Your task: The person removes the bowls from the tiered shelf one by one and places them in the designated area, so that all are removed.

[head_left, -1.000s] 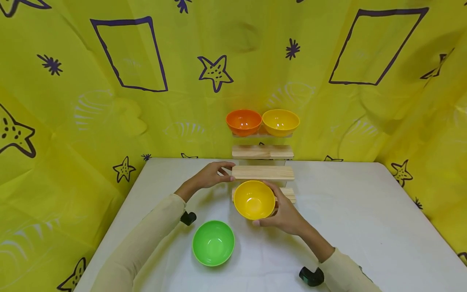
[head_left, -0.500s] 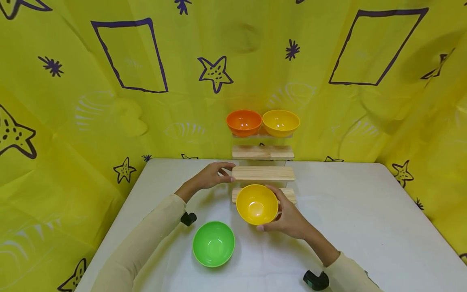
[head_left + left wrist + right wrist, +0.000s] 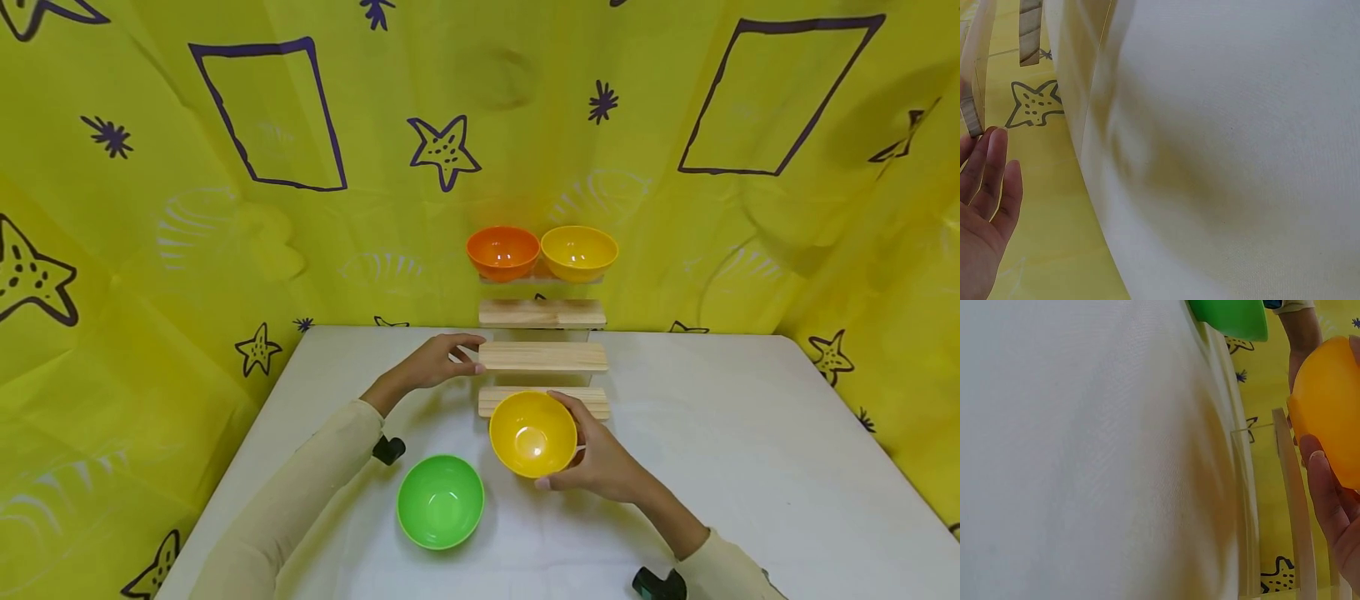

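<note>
My right hand (image 3: 603, 458) grips a yellow bowl (image 3: 532, 435) by its right side, thumb near and fingers far. The bowl is tilted, its inside facing the head camera, in front of the lowest slat of a stepped wooden rack (image 3: 543, 357). In the right wrist view the bowl (image 3: 1329, 406) is off the table, fingers along its wall. My left hand (image 3: 435, 362) holds the left end of a middle slat between thumb and fingers; in the left wrist view its fingertips meet the wood (image 3: 971, 115). A green bowl (image 3: 441, 502) sits upright on the table, left of the yellow one.
On the rack's top step stand an orange bowl (image 3: 503, 252) and another yellow bowl (image 3: 579, 252), side by side. A white table (image 3: 750, 450) lies beneath. Behind it hangs a yellow sheet (image 3: 390, 217) with dark drawings. A black wrist device (image 3: 660, 583) shows by the right sleeve.
My right hand has brought the yellow bowl toward me and slightly right, away from the rack's lower slats. The left hand stays at the slat's end; the other bowls have not moved.
</note>
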A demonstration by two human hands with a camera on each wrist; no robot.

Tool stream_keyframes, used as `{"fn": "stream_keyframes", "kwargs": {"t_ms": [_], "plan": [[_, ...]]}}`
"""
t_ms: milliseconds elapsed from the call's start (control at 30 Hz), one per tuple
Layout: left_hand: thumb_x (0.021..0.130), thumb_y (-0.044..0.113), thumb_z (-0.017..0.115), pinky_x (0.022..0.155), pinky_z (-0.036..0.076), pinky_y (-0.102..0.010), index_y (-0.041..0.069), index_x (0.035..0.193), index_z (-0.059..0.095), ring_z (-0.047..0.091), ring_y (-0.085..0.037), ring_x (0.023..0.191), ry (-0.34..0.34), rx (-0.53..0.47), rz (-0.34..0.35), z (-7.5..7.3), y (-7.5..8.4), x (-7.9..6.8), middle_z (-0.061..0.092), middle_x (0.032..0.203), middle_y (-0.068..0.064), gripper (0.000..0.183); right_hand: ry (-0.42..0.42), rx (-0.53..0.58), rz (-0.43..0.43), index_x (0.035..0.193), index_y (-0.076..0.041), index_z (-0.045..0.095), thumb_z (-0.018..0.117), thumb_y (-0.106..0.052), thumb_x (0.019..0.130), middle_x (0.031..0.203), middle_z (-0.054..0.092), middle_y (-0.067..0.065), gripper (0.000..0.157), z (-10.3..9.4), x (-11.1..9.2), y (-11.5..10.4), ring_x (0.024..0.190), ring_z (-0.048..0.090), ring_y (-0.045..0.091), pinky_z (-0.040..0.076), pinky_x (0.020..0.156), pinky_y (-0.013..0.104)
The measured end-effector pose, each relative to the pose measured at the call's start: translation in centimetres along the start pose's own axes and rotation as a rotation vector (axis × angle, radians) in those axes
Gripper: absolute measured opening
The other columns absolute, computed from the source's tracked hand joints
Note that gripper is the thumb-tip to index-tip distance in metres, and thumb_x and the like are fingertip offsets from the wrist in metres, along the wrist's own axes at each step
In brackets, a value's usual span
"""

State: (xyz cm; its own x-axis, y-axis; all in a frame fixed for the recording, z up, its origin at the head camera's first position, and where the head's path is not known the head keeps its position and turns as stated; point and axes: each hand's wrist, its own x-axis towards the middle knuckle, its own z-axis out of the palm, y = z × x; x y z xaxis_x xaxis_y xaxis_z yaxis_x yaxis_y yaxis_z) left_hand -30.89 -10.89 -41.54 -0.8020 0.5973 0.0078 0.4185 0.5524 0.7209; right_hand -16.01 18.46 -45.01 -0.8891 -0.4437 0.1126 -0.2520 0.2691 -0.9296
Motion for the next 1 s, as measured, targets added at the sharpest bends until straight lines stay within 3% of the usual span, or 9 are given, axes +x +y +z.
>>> {"fn": "stream_keyframes", "kwargs": {"t_ms": [233,1000], "plan": [[0.096,0.03,0.071,0.088,0.057,-0.035,0.009,0.145,0.053,0.066,-0.027,0.112,-0.002,0.003,-0.007,0.0,0.0,-0.1,0.059,0.14,-0.014,0.056,-0.027,0.014,0.022,0.154,-0.023,0.028,0.093,-0.02,0.07,0.141,0.047,0.012,0.106,0.2,-0.3,-0.1,0.101,0.066,0.026,0.061,0.073,0.037],[0.094,0.027,0.072,0.085,0.057,-0.032,0.008,0.144,0.054,0.067,-0.027,0.112,0.01,-0.002,0.009,0.0,0.1,-0.1,0.061,0.138,-0.014,0.056,-0.125,0.023,0.041,0.156,-0.021,0.025,0.092,-0.02,0.07,0.143,0.043,0.018,0.109,0.2,-1.5,0.3,0.104,0.062,0.032,0.059,0.079,0.034]]}}
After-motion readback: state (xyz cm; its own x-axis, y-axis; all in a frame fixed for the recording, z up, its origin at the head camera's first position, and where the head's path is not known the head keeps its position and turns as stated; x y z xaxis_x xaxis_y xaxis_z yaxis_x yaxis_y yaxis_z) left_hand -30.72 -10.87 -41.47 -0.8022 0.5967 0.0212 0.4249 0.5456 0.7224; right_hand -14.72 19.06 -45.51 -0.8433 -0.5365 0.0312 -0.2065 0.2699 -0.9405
